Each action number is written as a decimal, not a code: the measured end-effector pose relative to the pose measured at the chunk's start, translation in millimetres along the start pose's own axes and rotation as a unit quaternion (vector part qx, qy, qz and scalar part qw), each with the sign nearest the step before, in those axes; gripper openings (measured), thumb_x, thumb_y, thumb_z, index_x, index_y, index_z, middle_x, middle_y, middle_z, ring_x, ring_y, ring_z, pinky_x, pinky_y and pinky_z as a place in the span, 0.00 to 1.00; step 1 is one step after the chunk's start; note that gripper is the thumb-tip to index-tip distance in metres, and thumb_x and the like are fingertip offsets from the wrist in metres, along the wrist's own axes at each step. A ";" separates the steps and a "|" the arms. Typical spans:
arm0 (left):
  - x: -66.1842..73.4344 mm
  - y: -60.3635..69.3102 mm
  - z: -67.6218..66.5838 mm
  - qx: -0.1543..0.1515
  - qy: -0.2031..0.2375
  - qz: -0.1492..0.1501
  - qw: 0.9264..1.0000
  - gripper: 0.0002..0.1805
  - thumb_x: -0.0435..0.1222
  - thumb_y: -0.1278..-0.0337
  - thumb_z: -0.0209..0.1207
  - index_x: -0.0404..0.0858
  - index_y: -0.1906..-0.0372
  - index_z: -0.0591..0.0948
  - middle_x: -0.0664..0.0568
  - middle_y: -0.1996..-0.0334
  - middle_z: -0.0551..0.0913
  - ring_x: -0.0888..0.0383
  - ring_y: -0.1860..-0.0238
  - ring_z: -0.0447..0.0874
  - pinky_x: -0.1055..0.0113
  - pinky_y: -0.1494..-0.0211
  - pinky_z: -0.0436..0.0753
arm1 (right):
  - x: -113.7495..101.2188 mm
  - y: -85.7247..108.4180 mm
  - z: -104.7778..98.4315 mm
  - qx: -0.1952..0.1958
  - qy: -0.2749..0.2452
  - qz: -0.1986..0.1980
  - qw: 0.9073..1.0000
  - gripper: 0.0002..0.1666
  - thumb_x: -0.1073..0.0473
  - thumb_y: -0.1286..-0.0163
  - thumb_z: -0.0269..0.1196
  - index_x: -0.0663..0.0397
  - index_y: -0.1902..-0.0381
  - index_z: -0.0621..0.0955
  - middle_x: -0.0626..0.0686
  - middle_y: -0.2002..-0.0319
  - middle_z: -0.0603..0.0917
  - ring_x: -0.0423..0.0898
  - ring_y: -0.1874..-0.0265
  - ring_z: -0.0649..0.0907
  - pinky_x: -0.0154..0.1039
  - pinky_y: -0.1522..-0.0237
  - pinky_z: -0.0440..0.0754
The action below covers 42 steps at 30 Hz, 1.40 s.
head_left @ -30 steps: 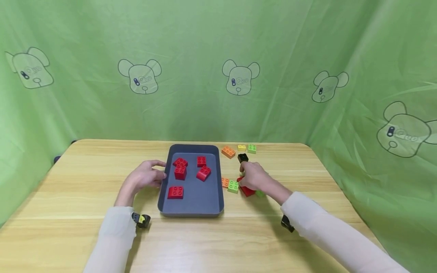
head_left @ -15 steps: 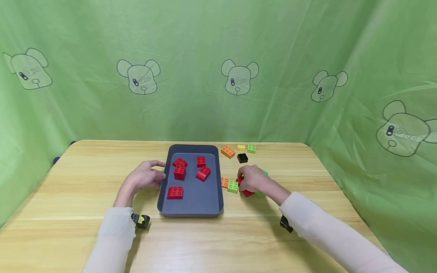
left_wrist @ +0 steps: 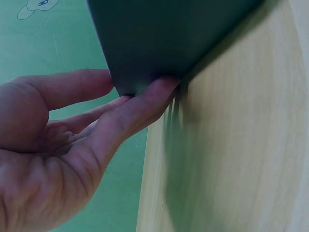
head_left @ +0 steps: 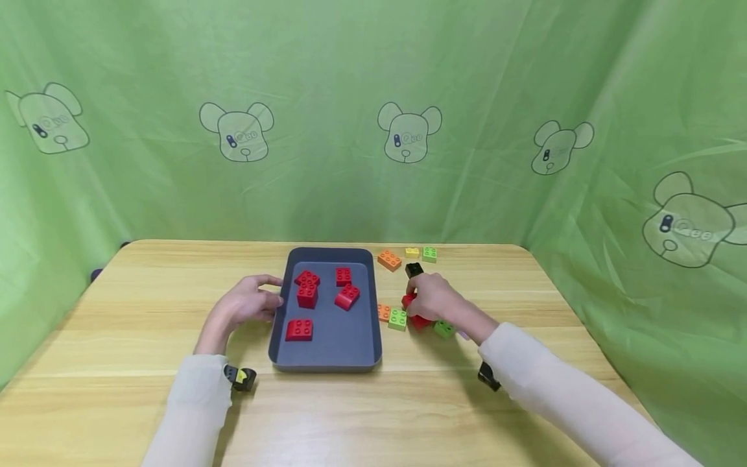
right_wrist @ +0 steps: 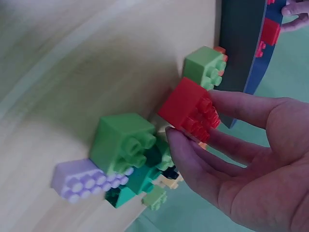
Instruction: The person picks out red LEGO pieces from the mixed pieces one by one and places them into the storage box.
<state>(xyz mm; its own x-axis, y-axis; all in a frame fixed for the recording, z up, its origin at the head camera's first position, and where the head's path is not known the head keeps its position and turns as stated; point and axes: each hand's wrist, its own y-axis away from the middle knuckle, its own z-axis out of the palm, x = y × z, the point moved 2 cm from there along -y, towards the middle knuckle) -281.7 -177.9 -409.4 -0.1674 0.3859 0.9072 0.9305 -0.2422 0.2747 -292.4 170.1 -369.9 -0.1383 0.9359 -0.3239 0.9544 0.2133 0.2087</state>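
Observation:
In the head view, my right hand (head_left: 434, 298) pinches a red toy brick (head_left: 420, 322) among loose bricks right of the tray. The right wrist view shows this red brick (right_wrist: 186, 106) between thumb and fingers, tilted, its studs facing the palm. My left hand (head_left: 248, 301) is at the left side of a dark grey tray (head_left: 332, 357). Its fairly straight fingers (left_wrist: 77, 87) touch the tray's outer wall (left_wrist: 164, 38). Several red bricks (head_left: 299, 329) lie in the tray, one of them (head_left: 307, 296) close against another.
Beside the tray lie a light green brick (head_left: 398, 319) and an orange brick (head_left: 383, 312). Farther back are orange (head_left: 389, 260), yellow (head_left: 412, 252), green (head_left: 430, 254) and black (head_left: 414, 268) bricks. Near the right hand are green (right_wrist: 120, 142) and lilac (right_wrist: 87, 179) bricks.
My right hand dips slightly, then rises a little away from me with the red brick, partly uncovering a green brick below it. The left hand and tray stay put.

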 end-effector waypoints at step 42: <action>1.4 1.9 0.9 -0.005 0.018 0.000 1.000 0.32 0.25 0.33 0.53 0.25 0.26 0.61 0.24 0.39 0.77 0.34 0.41 0.82 0.53 0.42 0.88 | -98.2 -10.3 42.7 0.004 -0.034 -0.065 0.997 0.19 0.54 0.37 0.73 0.60 0.55 0.81 0.53 0.68 0.82 0.45 0.71 0.82 0.32 0.73 0.84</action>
<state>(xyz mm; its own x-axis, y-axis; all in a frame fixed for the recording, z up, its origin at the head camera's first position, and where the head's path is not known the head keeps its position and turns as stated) -279.9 -177.0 -407.8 -0.1787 0.3527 0.9185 0.9273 -0.2517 0.2771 -277.4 64.0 -379.7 -0.2419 0.8793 -0.4102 0.9321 0.3281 0.1536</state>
